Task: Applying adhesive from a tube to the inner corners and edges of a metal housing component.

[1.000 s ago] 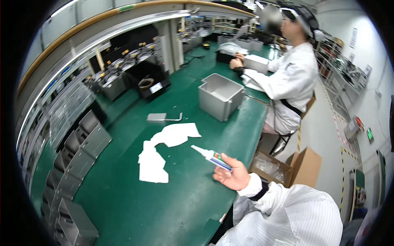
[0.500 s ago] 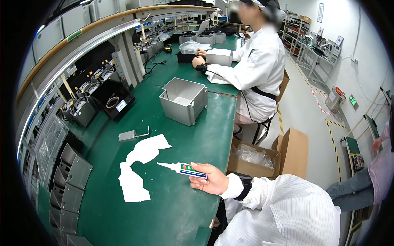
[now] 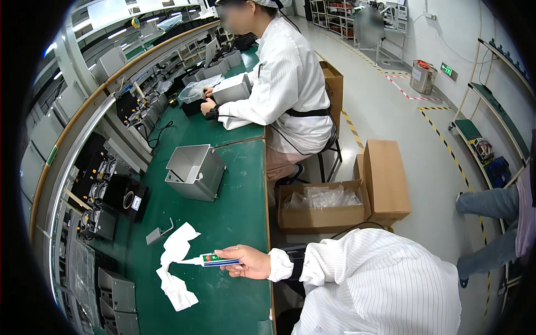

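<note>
Glossy plastic tube (image 3: pixel 214 260); matt, creased paper (image 3: pixel 177 244) (perhaps tissue).

Loose white right sleeve (image 3: pixel 379 279) with fine dark pinstripes, gathered white cuff (image 3: pixel 280 264), black band (image 3: pixel 297 262) just behind it

Between my right hand (image 3: pixel 248 263) and the grey open box (image 3: pixel 207 187) ahead, the green table (image 3: pixel 240 206) gives room for passing. To the left, the white paper (image 3: pixel 177 290) lies in the way, and the small grey block (image 3: pixel 153 236) is beside its far end. Past the table's right edge stands the open carton (image 3: pixel 321 221).
</note>
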`<state>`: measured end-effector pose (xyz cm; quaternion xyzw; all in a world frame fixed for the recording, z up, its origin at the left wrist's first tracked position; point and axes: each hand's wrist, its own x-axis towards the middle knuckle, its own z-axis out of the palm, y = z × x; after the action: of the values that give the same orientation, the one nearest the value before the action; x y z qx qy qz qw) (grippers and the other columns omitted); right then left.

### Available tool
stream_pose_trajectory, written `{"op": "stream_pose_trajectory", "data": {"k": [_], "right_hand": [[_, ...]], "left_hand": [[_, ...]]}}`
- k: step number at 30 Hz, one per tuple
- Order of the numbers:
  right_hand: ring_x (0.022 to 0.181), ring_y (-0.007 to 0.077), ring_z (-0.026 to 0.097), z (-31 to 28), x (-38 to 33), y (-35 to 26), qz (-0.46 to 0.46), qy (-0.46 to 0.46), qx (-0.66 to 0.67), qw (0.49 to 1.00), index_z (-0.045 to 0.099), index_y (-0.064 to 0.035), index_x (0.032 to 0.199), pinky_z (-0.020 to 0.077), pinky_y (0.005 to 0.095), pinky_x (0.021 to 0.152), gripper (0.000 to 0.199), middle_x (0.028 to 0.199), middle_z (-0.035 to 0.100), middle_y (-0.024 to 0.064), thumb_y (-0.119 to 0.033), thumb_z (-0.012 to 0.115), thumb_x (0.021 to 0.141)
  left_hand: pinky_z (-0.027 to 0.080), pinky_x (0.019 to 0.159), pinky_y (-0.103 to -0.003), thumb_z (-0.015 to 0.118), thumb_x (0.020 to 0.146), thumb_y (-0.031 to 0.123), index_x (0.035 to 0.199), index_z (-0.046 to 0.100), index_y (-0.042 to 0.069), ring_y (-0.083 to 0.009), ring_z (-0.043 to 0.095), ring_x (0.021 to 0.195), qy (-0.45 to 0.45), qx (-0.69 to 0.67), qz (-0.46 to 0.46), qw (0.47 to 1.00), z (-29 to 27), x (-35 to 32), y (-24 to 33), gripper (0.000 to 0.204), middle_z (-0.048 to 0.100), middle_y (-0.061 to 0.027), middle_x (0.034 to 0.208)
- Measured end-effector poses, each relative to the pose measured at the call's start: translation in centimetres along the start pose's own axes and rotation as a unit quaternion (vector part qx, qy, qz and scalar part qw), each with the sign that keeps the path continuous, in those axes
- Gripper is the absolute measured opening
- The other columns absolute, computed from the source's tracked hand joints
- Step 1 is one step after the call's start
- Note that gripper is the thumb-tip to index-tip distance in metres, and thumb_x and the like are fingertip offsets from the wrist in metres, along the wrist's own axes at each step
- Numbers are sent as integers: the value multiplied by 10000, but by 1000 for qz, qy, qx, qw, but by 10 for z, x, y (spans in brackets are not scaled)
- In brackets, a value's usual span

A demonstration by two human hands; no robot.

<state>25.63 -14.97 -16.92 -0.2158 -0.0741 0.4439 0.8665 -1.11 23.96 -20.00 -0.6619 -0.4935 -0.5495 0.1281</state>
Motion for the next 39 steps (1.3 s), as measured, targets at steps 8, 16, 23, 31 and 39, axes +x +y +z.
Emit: {"op": "stream_pose_trajectory", "data": {"k": [8,16,23,31,39], "right_hand": [[453,29,346,2,-1,1,-9,4,4,1000,624,-24,936,302,217,483,306,741,525,8,-329,648,955],[457,39,317,1,-2,0,-6,-20,0,1000,611,-16,906,300,232,518,310,556,418,-43,-316,596,986],[462,43,366,-1,-3,-2,9,-2,35,999,595,-7,936,338,226,517,277,680,525,27,-280,603,982],[440,72,349,1,-8,-7,16,0,54,998,600,-57,916,329,267,553,296,535,450,-17,-306,486,1029],[415,73,300,-9,-3,-8,-2,-54,16,998,556,-24,863,293,268,526,348,559,445,8,-313,472,1038]], "left_hand": [[548,746,-399,588,959,271,1161,510,-32,-363,631,804,-4,12,-23,1000,-7,2,-13,372,599,-225,1108],[549,748,-385,626,944,276,1196,496,-31,-352,632,806,15,43,-43,998,-15,2,-43,417,590,-223,1146],[551,749,-373,660,932,281,1226,483,-29,-343,633,807,110,116,-144,977,-62,23,-146,462,581,-221,1179],[188,1124,-552,712,875,386,1415,283,3,-439,253,1375,97,107,81,986,-146,12,-121,789,272,-272,1483],[232,1121,-547,723,836,374,1166,583,55,-311,491,1213,-131,181,166,960,-126,65,-44,480,584,-120,1211]]}}
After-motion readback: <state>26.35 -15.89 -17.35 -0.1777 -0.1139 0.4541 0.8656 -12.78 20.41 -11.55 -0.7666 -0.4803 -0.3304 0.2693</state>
